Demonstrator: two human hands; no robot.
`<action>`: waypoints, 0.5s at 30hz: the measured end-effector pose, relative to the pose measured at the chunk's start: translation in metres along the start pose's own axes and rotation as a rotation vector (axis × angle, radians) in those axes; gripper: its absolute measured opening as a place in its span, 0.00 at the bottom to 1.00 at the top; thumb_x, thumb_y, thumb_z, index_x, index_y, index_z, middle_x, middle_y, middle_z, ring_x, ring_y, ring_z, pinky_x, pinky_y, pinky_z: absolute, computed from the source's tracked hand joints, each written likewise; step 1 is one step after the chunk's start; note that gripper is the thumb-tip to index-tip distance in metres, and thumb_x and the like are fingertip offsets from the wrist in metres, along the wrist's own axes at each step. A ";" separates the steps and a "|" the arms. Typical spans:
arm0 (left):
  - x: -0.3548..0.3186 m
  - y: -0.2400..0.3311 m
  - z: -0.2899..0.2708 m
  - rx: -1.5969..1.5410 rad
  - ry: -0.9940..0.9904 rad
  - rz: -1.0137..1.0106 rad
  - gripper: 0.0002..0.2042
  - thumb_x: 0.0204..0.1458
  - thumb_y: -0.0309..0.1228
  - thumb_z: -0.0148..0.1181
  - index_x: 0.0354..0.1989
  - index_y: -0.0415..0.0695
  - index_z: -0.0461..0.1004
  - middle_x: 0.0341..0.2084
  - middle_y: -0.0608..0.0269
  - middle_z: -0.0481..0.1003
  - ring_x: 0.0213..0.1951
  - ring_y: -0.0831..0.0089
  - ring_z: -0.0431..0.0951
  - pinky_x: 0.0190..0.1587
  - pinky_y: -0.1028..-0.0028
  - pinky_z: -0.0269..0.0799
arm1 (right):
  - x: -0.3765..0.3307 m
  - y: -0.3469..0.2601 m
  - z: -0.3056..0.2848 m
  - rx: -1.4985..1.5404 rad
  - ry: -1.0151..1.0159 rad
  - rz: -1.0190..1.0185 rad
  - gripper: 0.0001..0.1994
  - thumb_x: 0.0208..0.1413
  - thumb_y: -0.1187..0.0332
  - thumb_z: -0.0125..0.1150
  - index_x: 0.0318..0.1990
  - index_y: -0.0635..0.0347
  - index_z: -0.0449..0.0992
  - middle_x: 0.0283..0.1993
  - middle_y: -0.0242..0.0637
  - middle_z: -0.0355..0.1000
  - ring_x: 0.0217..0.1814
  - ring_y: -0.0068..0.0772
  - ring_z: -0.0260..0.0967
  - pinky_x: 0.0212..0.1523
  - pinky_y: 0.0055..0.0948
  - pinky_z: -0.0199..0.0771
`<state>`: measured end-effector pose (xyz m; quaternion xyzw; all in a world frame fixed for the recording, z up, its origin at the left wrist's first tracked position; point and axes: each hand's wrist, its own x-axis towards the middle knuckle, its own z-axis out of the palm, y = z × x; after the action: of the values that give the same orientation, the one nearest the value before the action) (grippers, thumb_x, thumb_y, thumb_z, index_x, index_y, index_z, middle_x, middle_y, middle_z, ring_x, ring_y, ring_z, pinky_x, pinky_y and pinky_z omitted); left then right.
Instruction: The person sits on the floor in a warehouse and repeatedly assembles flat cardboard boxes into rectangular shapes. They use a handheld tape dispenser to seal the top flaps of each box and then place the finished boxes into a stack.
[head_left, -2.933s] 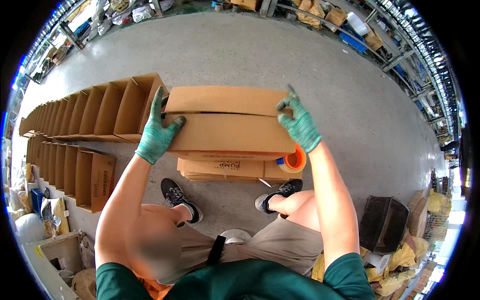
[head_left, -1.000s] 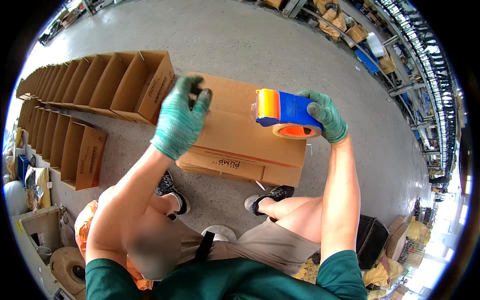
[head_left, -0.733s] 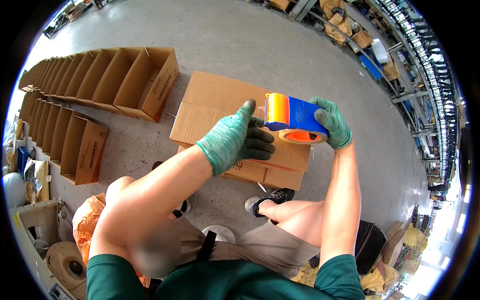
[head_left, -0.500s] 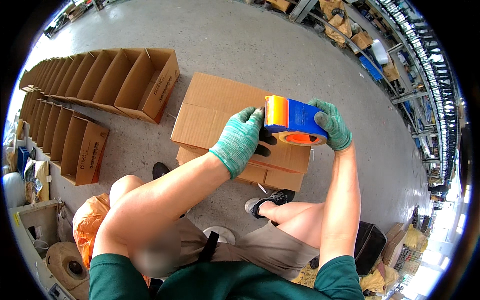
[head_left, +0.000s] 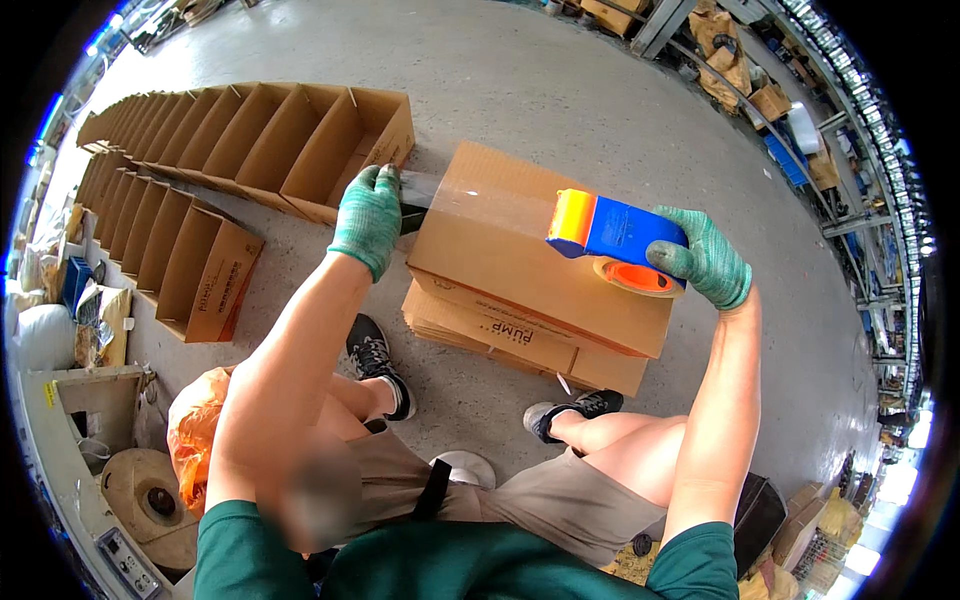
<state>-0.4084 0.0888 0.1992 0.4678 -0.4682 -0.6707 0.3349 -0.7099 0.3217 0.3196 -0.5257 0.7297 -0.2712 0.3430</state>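
Observation:
My right hand (head_left: 708,262), in a green work glove, grips a blue and orange tape dispenser (head_left: 632,230) above a closed cardboard box (head_left: 540,285). From the dispenser a strip of clear tape (head_left: 480,203) stretches leftward over the top of the box. Its far end is pinched in the fingers of my gloved left hand (head_left: 368,222), just beyond the box's left edge. Whether the strip touches the cardboard along its length, I cannot tell. Under the box lies a stack of flat cardboard (head_left: 495,338).
Two rows of open cardboard boxes (head_left: 355,135) stand on the floor at left. An orange plastic bag (head_left: 198,425) and a machine with a round reel (head_left: 150,497) are at lower left. Metal shelving (head_left: 850,225) lines the right side. My shoes flank the cardboard stack.
My left hand has moved left, away from the dispenser, and a strip of clear tape now spans between them. The right hand still holds the dispenser; the whole view has shifted slightly.

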 end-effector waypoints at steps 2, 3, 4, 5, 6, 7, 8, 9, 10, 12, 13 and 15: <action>0.015 -0.013 -0.009 0.141 0.013 0.028 0.11 0.69 0.35 0.46 0.47 0.41 0.71 0.33 0.63 0.73 0.32 0.72 0.77 0.35 0.70 0.81 | 0.004 -0.002 0.002 -0.018 -0.006 -0.009 0.31 0.47 0.38 0.71 0.42 0.61 0.80 0.28 0.29 0.72 0.33 0.21 0.68 0.34 0.28 0.71; 0.017 -0.017 -0.009 0.114 0.006 0.012 0.11 0.69 0.35 0.46 0.46 0.41 0.71 0.33 0.63 0.73 0.32 0.73 0.76 0.36 0.71 0.81 | 0.007 -0.001 0.001 0.000 -0.030 -0.017 0.32 0.47 0.38 0.71 0.41 0.61 0.80 0.28 0.30 0.72 0.32 0.21 0.68 0.34 0.29 0.71; 0.019 -0.019 -0.009 0.088 -0.002 -0.005 0.11 0.69 0.35 0.46 0.46 0.41 0.72 0.33 0.64 0.73 0.32 0.73 0.76 0.36 0.71 0.81 | 0.009 -0.002 0.000 0.018 -0.054 -0.023 0.32 0.47 0.37 0.71 0.41 0.61 0.80 0.28 0.30 0.72 0.32 0.22 0.68 0.33 0.29 0.71; 0.021 -0.020 -0.008 0.137 -0.017 -0.018 0.11 0.69 0.35 0.46 0.44 0.41 0.72 0.32 0.64 0.73 0.32 0.74 0.76 0.38 0.72 0.80 | 0.008 -0.004 0.001 0.008 -0.055 -0.015 0.32 0.47 0.37 0.71 0.40 0.61 0.80 0.28 0.31 0.72 0.33 0.22 0.69 0.34 0.30 0.72; 0.024 -0.023 -0.007 0.165 -0.041 -0.017 0.11 0.69 0.35 0.46 0.43 0.41 0.72 0.32 0.65 0.73 0.32 0.75 0.76 0.38 0.72 0.79 | 0.007 -0.006 0.001 -0.002 -0.056 -0.007 0.32 0.47 0.37 0.71 0.40 0.61 0.80 0.28 0.31 0.72 0.33 0.22 0.69 0.34 0.30 0.72; 0.025 -0.026 -0.005 0.192 -0.064 -0.017 0.11 0.69 0.35 0.46 0.43 0.41 0.72 0.32 0.65 0.73 0.32 0.75 0.75 0.39 0.73 0.79 | 0.006 -0.008 0.002 -0.013 -0.059 0.002 0.31 0.47 0.37 0.71 0.40 0.61 0.80 0.28 0.31 0.72 0.33 0.22 0.69 0.35 0.30 0.72; 0.026 -0.028 -0.003 0.219 -0.088 -0.018 0.11 0.69 0.35 0.46 0.42 0.41 0.72 0.32 0.65 0.73 0.32 0.76 0.75 0.39 0.73 0.78 | 0.007 -0.010 0.002 0.000 -0.079 0.020 0.32 0.47 0.37 0.70 0.40 0.61 0.80 0.29 0.31 0.72 0.33 0.23 0.69 0.35 0.31 0.73; 0.024 -0.031 -0.005 0.235 -0.188 -0.134 0.13 0.69 0.37 0.47 0.45 0.41 0.73 0.35 0.65 0.75 0.34 0.75 0.76 0.42 0.72 0.76 | 0.007 -0.011 0.002 0.013 -0.099 0.039 0.32 0.47 0.37 0.70 0.40 0.61 0.79 0.29 0.32 0.73 0.34 0.23 0.70 0.36 0.31 0.73; 0.014 -0.030 0.002 0.409 -0.207 -0.117 0.15 0.68 0.40 0.49 0.48 0.41 0.74 0.40 0.65 0.77 0.39 0.74 0.75 0.46 0.71 0.73 | 0.006 -0.012 0.001 0.025 -0.116 0.060 0.32 0.47 0.37 0.70 0.41 0.60 0.79 0.30 0.32 0.73 0.34 0.23 0.70 0.36 0.32 0.73; 0.014 -0.038 0.008 0.377 -0.237 -0.225 0.18 0.69 0.41 0.47 0.55 0.40 0.72 0.46 0.56 0.78 0.47 0.70 0.74 0.53 0.69 0.70 | 0.007 -0.008 0.000 -0.008 -0.104 0.043 0.33 0.47 0.38 0.71 0.46 0.61 0.79 0.33 0.34 0.75 0.36 0.24 0.71 0.36 0.30 0.74; 0.016 -0.032 0.008 0.536 -0.261 -0.246 0.20 0.68 0.39 0.49 0.61 0.39 0.68 0.50 0.54 0.76 0.50 0.67 0.74 0.57 0.67 0.69 | 0.008 -0.004 0.002 -0.023 -0.097 0.036 0.34 0.47 0.39 0.71 0.48 0.61 0.79 0.35 0.34 0.76 0.37 0.24 0.71 0.36 0.30 0.75; 0.062 -0.075 -0.036 0.223 -0.122 0.001 0.19 0.68 0.38 0.48 0.63 0.42 0.67 0.54 0.57 0.73 0.51 0.69 0.73 0.59 0.70 0.67 | 0.019 -0.018 0.014 0.015 -0.040 -0.131 0.35 0.48 0.41 0.71 0.54 0.62 0.77 0.39 0.37 0.78 0.39 0.26 0.73 0.39 0.30 0.76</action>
<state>-0.3968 0.0477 0.1048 0.4604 -0.5593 -0.6416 0.2520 -0.6926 0.2982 0.3202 -0.5748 0.6847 -0.2881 0.3431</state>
